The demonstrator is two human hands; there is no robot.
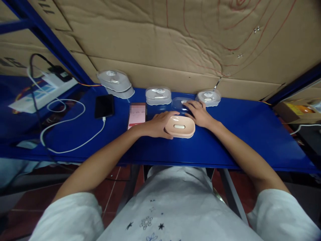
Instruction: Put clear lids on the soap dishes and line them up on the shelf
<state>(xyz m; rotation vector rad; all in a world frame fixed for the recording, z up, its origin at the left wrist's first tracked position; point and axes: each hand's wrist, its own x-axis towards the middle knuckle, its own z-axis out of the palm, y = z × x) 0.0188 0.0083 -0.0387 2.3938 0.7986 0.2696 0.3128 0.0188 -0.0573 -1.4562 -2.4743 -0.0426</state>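
Note:
A peach-coloured oval plastic box [187, 128], its top uncovered with a white bar-shaped piece in the middle, is gripped at its left side by my left hand [157, 124]. The thumb is on the near side and the fingers are on the far side. Just behind the box lies a clear plastic lid [177, 104]. My right hand [200, 114] has its fingers and thumb around the lid's right part; the fingertips are partly blurred against it. Close behind my right hand sits a lidded oval box [208, 97].
Another lidded box [158, 96] and a stack of clear lidded boxes [115, 82] line the cardboard wall [140, 40]. On the blue table [250, 134] are a lit phone [137, 115], a black device [104, 106] on a white cable, and a power strip [42, 92] at left.

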